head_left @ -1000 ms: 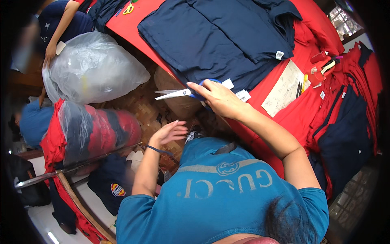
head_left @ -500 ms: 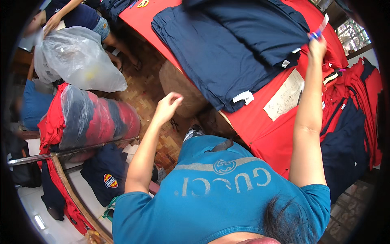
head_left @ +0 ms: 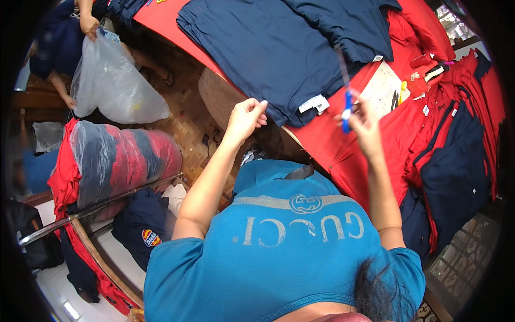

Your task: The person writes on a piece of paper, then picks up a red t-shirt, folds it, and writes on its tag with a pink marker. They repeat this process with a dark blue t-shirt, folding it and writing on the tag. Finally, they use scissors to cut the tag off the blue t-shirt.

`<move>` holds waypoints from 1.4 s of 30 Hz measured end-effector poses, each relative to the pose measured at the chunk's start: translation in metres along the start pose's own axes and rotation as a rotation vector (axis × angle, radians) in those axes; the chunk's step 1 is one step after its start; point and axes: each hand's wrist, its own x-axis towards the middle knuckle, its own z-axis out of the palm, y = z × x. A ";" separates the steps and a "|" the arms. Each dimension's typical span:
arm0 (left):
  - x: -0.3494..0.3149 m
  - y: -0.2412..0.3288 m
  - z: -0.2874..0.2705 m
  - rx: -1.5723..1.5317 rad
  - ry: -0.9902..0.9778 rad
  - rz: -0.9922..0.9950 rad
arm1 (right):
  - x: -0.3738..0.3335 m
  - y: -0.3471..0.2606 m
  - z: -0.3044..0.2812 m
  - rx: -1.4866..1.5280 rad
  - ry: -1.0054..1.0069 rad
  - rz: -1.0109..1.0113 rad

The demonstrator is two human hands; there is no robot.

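Observation:
My right hand [head_left: 366, 129] is closed round the blue handles of a pair of scissors [head_left: 347, 111]. Their blade, blurred by motion, points away over the table's red cloth toward the navy garments. A stack of navy garments [head_left: 263, 56] lies folded on the red cloth [head_left: 340, 155], with a white label [head_left: 315, 104] at its near corner. Just left of that corner, my left hand [head_left: 245, 122] is held in the air with its fingers curled together. Whether anything is between those fingertips cannot be made out.
Handwritten paper [head_left: 380, 92] lies right of the stack, beside a yellow-and-black tool [head_left: 401, 90]. Red and navy garments [head_left: 456, 166] hang over the right side. To the left stand a plastic-wrapped clothing bundle [head_left: 129, 158] and a metal rail [head_left: 48, 231]. Another person holds a clear plastic bag [head_left: 115, 88].
My right hand has drawn the scissors back from the far right toward me. My left hand has moved right and up, its fingers curling in. The other person has raised the bag's top.

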 end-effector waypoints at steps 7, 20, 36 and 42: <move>-0.022 0.012 0.032 -0.677 -0.106 -0.117 | -0.055 0.006 0.056 -0.061 -0.174 0.191; -0.027 0.061 0.015 -0.873 -0.256 0.028 | -0.069 -0.008 0.055 -0.663 -0.133 -0.245; -0.034 0.069 0.020 -0.632 -0.130 0.242 | -0.055 -0.002 0.068 -0.595 -0.113 -0.323; -0.036 0.074 0.021 -0.626 -0.068 0.280 | -0.054 -0.008 0.070 -0.555 -0.123 -0.256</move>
